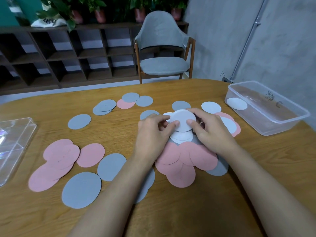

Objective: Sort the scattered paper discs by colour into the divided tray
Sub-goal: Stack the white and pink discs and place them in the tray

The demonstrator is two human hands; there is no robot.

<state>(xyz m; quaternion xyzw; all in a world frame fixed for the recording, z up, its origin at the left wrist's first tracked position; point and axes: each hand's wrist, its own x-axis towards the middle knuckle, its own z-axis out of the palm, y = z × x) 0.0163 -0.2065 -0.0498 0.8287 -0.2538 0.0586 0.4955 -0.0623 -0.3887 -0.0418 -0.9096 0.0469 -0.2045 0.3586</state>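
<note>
A grey cushioned chair [162, 48] with a wooden frame stands behind a rounded wooden bench [256, 168]. Left of it, a dark wooden cubby shelf [68, 57] carries potted plants [95, 7]. A rough grey concrete wall [222, 40] on the right bears a metal conduit [248, 40].

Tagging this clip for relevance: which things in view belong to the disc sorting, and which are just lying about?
Job: left hand, right hand, the white disc they hold, pink discs, grey discs, divided tray, clear tub holding a second white disc.
Lying about: grey chair, shelf unit, potted plants.
</note>
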